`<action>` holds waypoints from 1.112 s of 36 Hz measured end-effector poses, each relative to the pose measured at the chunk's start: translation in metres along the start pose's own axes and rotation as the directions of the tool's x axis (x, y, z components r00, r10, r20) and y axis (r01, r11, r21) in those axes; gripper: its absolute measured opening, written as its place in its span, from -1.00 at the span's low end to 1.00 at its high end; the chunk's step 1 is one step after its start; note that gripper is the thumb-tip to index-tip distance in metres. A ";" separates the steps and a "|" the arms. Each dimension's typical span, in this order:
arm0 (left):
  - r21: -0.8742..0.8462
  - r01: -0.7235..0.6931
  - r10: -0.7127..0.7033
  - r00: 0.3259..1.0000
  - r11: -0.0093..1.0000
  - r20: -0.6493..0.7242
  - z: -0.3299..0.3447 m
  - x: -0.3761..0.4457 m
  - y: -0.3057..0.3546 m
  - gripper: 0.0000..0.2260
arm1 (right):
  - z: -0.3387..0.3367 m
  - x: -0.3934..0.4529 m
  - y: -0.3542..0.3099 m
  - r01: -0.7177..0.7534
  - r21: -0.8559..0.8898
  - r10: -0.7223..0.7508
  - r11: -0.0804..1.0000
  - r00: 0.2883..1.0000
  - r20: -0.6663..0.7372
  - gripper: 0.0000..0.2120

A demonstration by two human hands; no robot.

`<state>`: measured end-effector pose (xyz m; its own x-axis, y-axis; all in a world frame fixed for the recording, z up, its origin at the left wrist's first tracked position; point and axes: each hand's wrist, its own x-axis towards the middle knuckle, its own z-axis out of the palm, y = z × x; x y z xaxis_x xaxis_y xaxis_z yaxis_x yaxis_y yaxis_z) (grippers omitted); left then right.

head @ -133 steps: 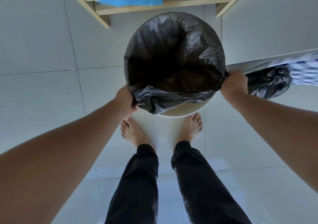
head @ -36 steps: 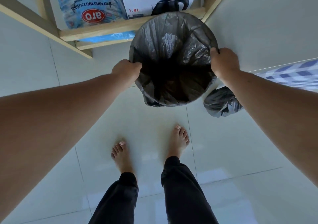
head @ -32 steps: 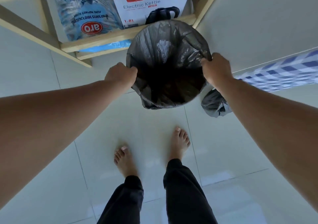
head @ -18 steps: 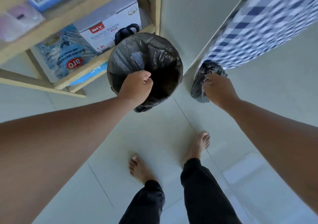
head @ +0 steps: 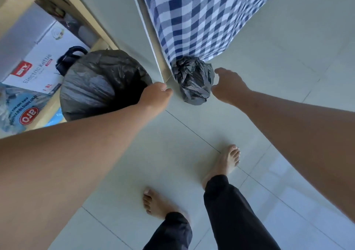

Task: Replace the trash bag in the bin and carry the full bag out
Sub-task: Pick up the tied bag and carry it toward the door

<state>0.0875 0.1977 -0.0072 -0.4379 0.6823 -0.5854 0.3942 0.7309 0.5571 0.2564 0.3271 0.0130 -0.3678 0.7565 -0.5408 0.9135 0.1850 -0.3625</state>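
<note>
The bin (head: pixel 99 84) stands on the floor at the left, lined with a fresh black bag folded over its rim. My left hand (head: pixel 156 96) hovers at the bin's right rim with its fingers loosely curled; I cannot tell whether it touches the liner. The full black trash bag (head: pixel 193 80), tied into a bundle, sits on the floor by the foot of the checked cloth. My right hand (head: pixel 228 84) is just to the right of that bag, fingers spread, holding nothing.
A blue-and-white checked cloth (head: pixel 201 15) hangs down behind the full bag. A wooden shelf (head: pixel 86 19) at the left holds an electric kettle box (head: pixel 38 65) and a blue pack (head: pixel 17 111). My bare feet stand on pale floor tiles (head: pixel 172 153).
My view has swung right, toward the full bag. My left hand has slid from the bin's near rim to its right side. My right hand has come off the full bag's top and opened beside it.
</note>
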 end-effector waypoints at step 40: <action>-0.078 -0.065 0.073 0.992 0.995 0.104 -0.038 -0.101 0.215 -0.83 | -0.145 -0.133 0.056 -0.276 0.659 0.331 0.700 0.943 0.042 -0.84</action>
<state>0.1858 0.2854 0.1946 -0.3221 0.7312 -0.6013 0.3572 0.6821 0.6381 0.3820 0.3284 0.1747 -0.0515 0.7477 -0.6620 0.6262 -0.4922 -0.6046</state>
